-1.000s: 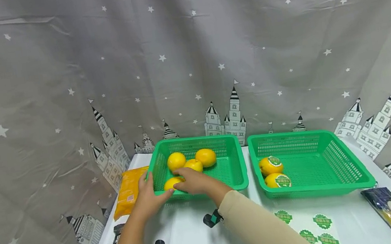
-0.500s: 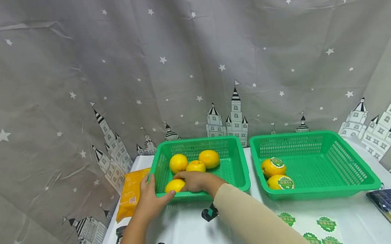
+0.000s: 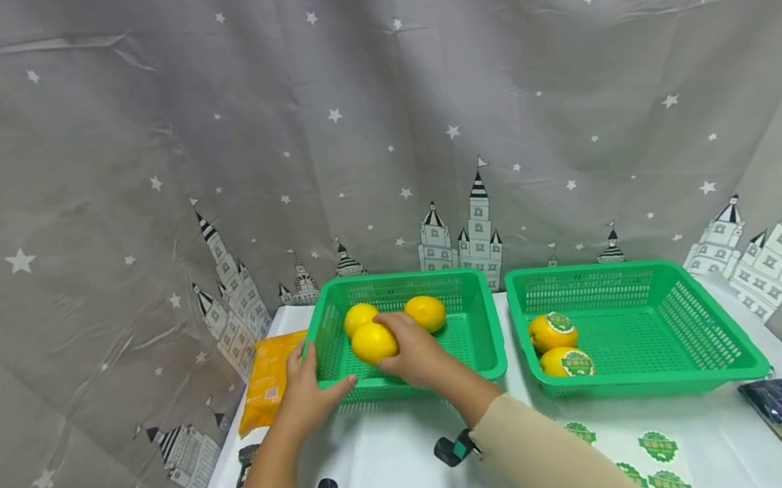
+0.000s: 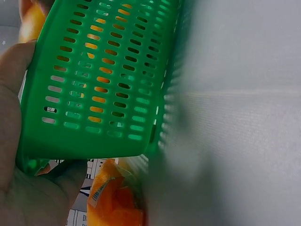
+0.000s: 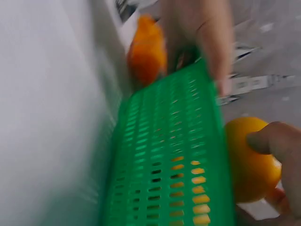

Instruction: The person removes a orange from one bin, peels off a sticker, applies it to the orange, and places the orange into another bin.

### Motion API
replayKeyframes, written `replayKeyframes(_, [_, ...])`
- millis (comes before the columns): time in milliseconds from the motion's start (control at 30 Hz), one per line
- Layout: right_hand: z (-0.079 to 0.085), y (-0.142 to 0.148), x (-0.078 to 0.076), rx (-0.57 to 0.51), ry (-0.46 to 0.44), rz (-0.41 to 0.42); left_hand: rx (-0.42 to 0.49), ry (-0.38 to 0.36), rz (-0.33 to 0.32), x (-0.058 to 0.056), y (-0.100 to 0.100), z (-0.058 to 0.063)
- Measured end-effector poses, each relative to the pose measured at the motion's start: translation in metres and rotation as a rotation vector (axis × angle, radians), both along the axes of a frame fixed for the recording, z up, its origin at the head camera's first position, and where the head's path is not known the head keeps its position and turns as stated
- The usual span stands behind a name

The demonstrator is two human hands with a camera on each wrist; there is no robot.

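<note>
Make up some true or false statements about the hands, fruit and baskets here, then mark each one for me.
1. The right hand holds a round yellow fruit. True.
2. The left hand hangs free of both baskets. False: the left hand grips a corner of the perforated green plastic basket on the left.
3. Two yellow fruits in the perforated green plastic basket on the right bear green stickers. True.
4. The orange plastic packet lies between the baskets. False: the orange plastic packet lies left of the left-hand basket.
</note>
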State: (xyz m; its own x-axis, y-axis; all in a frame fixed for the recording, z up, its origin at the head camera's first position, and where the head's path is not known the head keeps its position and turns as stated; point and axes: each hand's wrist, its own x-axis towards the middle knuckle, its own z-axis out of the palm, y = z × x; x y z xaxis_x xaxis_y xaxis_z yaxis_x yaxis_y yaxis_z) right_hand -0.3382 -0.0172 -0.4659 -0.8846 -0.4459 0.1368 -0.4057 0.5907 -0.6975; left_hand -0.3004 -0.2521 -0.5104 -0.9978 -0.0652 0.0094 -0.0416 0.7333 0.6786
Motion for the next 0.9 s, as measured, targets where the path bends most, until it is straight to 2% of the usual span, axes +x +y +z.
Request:
replayKeyframes(100, [0.001,0.025,0.028,-0.165,-0.018,0.005,0.003,-0.005,0.001,0.000,0.000,0.000])
replayKeyframes(233, [-0.006,0.057,0.067,-0.331,-0.109,0.054,-0.009,-0.020,0.000,0.003,0.002,0.000])
replayKeyframes(400, [-0.026,0.089,0.101,-0.364,-0.220,0.081,-0.025,-0.012,-0.004,0.002,0.003,0.000])
replayKeyframes(533, [-0.050,0.112,0.119,-0.327,-0.339,0.086,-0.016,0.003,-0.003,0.000,0.004,0.000])
replayKeyframes(633, [-0.066,0.123,0.129,-0.308,-0.395,0.081,-0.013,0.015,0.007,-0.001,0.001,0.001])
replayKeyframes(800, [-0.081,0.132,0.137,-0.292,-0.436,0.071,-0.021,0.001,0.016,-0.001,-0.002,0.003])
replayKeyframes(900, [-0.086,0.136,0.138,-0.283,-0.446,0.065,-0.065,0.008,0.050,0.004,0.004,0.007])
